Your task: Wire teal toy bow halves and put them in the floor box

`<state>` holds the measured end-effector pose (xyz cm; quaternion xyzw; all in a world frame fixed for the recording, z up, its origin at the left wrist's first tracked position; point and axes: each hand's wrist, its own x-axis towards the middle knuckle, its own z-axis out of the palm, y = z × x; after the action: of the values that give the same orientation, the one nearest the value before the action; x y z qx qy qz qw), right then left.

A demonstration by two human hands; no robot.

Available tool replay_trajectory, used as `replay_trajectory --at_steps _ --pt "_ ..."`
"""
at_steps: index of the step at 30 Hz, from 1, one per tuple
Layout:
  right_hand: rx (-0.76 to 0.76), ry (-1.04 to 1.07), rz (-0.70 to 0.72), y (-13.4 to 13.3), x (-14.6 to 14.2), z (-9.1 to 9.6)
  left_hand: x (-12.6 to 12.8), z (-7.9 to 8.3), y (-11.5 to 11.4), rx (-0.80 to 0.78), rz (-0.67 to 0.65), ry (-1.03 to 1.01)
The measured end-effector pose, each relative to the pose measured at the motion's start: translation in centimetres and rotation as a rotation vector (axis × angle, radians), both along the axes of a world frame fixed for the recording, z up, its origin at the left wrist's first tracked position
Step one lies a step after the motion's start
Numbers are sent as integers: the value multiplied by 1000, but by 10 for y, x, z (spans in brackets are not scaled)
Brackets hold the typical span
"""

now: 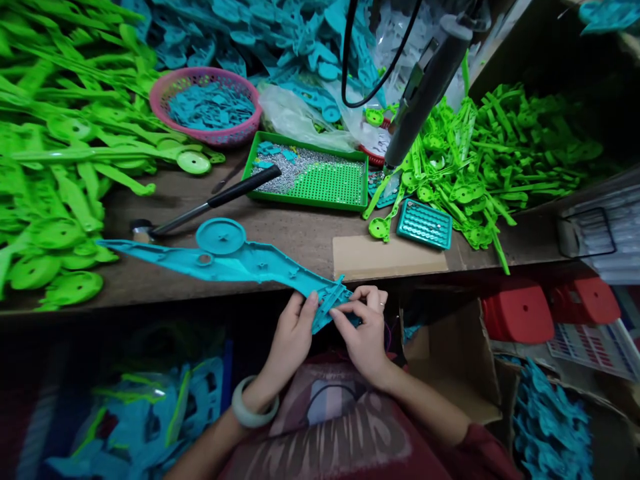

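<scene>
A long turquoise plastic part (260, 262) with a round disc near its middle lies slanted over the bench's front edge. My left hand (296, 330) grips its near end, thumb on top. My right hand (364, 327) is closed at the same end, thumb and finger pinched against the ribbed tip; whether a small piece sits between them is too fine to see. Behind the long part lies a hammer (190, 213) with a black handle. A green tray (305, 197) of small metal screws and a few turquoise bits stands farther back.
Lime green parts are heaped left (60, 133) and right (525, 153). A pink basket (235, 137) holds small turquoise pieces. An electric screwdriver (425, 87) hangs above the bench. A screw holder (425, 225) stands beside a cardboard piece (387, 257). Red stools (520, 313) are at right.
</scene>
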<state>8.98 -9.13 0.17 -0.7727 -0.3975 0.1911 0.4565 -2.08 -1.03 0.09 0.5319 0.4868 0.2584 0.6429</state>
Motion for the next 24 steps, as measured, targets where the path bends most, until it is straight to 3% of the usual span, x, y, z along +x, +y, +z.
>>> replay_trajectory --at_steps 8,13,17,24 --pt "-10 -119 125 -9 15 4 -1 -5 0 -2 3 17" --pt "-6 -152 149 -8 9 0 3 -3 -4 41 -5 54" --pt "15 -317 110 2 6 4 7 -4 -7 30 -15 20" --pt "-37 -368 309 27 16 23 11 -4 -9 109 -28 11"
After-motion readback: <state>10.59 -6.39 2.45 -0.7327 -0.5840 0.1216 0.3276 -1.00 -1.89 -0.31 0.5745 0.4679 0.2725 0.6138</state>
